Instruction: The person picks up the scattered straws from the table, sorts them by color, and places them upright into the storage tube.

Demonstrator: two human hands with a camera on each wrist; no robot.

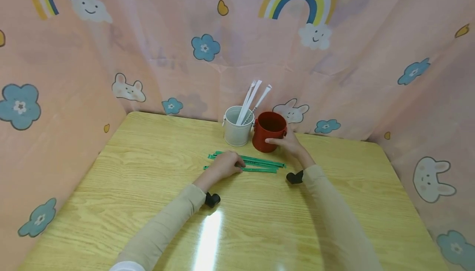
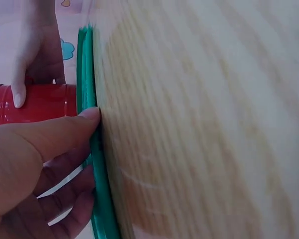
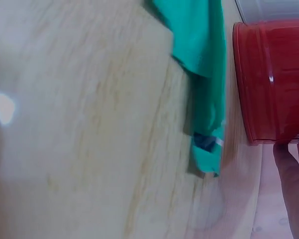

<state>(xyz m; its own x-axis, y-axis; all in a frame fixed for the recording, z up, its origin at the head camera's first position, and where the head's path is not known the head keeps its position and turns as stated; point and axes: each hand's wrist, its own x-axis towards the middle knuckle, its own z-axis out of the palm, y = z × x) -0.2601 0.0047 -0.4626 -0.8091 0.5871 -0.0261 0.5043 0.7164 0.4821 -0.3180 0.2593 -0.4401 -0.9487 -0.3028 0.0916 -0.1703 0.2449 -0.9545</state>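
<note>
The green sticks (image 1: 267, 163) lie side to side on the table (image 1: 148, 159), in front of the red cup (image 1: 262, 136) the right hand (image 1: 291, 143) grips, while the nearer left hand (image 1: 224, 165) touches them, but I can't tell if it pinches any.

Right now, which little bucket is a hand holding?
The red bucket, on the right: the right hand grips its side. The white bucket beside it has no hand on it, and white sticks stand inside.
</note>
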